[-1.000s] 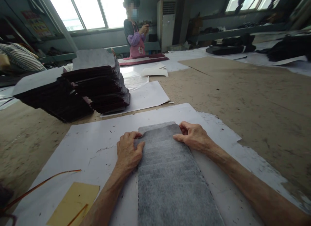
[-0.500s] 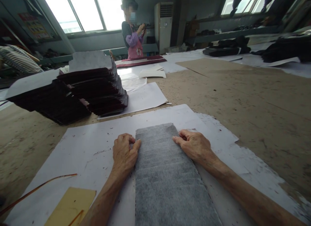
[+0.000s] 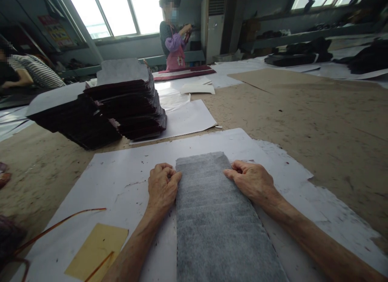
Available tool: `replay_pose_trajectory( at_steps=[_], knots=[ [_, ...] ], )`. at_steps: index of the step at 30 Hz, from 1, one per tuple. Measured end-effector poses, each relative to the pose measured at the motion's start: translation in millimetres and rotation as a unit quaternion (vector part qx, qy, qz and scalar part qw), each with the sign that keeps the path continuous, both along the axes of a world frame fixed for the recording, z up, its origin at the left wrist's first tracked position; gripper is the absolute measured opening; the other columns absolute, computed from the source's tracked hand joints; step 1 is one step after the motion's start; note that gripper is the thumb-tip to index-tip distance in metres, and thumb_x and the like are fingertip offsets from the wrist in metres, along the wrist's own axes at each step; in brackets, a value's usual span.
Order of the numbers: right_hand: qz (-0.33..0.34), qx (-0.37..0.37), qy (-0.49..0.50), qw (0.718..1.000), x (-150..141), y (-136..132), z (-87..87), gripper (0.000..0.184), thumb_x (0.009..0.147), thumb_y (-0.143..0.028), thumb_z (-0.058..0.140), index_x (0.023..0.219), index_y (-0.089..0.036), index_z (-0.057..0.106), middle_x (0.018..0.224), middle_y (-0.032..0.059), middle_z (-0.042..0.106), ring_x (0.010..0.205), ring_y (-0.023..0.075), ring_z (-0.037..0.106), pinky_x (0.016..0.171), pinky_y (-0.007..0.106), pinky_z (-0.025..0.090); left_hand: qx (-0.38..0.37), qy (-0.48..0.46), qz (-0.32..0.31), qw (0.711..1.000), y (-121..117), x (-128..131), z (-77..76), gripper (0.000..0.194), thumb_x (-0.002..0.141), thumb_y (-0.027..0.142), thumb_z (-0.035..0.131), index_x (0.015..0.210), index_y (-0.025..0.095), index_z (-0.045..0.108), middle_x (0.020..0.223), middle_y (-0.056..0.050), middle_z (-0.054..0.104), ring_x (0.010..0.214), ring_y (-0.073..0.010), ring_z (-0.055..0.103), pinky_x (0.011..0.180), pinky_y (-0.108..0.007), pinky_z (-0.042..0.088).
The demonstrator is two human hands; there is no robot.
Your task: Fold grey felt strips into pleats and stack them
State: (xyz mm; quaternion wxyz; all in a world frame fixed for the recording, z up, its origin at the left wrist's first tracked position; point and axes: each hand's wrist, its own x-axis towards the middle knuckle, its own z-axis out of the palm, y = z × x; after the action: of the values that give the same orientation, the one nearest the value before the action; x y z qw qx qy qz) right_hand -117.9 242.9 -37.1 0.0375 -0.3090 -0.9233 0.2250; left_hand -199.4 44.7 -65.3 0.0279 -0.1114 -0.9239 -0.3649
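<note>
A long grey piece of fabric (image 3: 218,217) with a fibrous, papery face lies lengthwise before me, faint creases running across it. My left hand (image 3: 163,183) is closed at its far left edge, thumb on the border and fingers curled under. At the far right edge my right hand (image 3: 250,179) pinches the border between thumb and bent fingers. Beneath the fabric is a large white paper sheet (image 3: 121,173) dotted with dark scraps. The near end of the fabric runs out of the frame.
Dark stacks of cut pieces (image 3: 130,108) stand at the back left. Near my left forearm lie a yellow card (image 3: 98,249) and an orange strip (image 3: 66,221). Across the table (image 3: 273,108) a person in a pink apron (image 3: 176,57) stands; another sits far left.
The view has turned slightly left, so everything appears further right, and more of the person at far left shows. Both hands keep their places on the fabric's edges.
</note>
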Motion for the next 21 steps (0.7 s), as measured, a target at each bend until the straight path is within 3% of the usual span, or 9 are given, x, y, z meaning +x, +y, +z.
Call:
replay_pose_trajectory(
  at_steps=[7,14,18,21],
  knots=[
    [-0.001,-0.005,-0.004,1.0,-2.0,1.8,-0.2,0.021,0.068,-0.034,0.051,0.053,-0.021,0.046,0.054,-0.0037,0.052,0.058,0.0135,0.048,0.049,0.025,0.026,0.006,-0.003,0.006,1.0,0.4,0.2,0.0,0.013,0.07,0.024,0.054,0.058,0.02,0.056,0.095,-0.003,0.057,0.093,-0.0216,0.047,0.083,-0.036,0.036],
    [-0.007,0.014,-0.007,1.0,-3.2,-1.1,0.8,0.019,0.069,-0.035,0.051,0.055,-0.021,0.049,0.058,-0.0012,0.055,0.06,0.016,0.051,0.05,0.027,0.028,-0.034,0.033,0.008,0.999,2.1,1.9,-2.7,0.014,0.072,0.026,0.053,0.059,0.02,0.053,0.091,-0.004,0.056,0.086,-0.0215,0.047,0.08,-0.036,0.037],
    [-0.022,0.04,0.026,0.999,0.7,-1.1,-5.7,0.018,0.067,-0.038,0.057,0.072,-0.021,0.055,0.071,0.0011,0.061,0.065,0.0189,0.055,0.055,0.03,0.036,-0.022,0.035,0.023,0.999,1.7,2.8,-1.2,0.008,0.07,0.026,0.055,0.064,0.02,0.053,0.084,-0.003,0.054,0.079,-0.0203,0.047,0.075,-0.035,0.039],
    [0.045,0.1,0.147,0.983,4.1,2.8,-12.8,0.034,0.067,-0.033,0.06,0.097,-0.018,0.057,0.098,0.0064,0.061,0.083,0.0212,0.057,0.068,0.033,0.044,0.068,0.056,0.032,0.996,-1.6,3.6,0.5,0.008,0.068,0.022,0.057,0.076,0.02,0.056,0.086,-0.002,0.054,0.079,-0.018,0.049,0.071,-0.031,0.04]
  ],
)
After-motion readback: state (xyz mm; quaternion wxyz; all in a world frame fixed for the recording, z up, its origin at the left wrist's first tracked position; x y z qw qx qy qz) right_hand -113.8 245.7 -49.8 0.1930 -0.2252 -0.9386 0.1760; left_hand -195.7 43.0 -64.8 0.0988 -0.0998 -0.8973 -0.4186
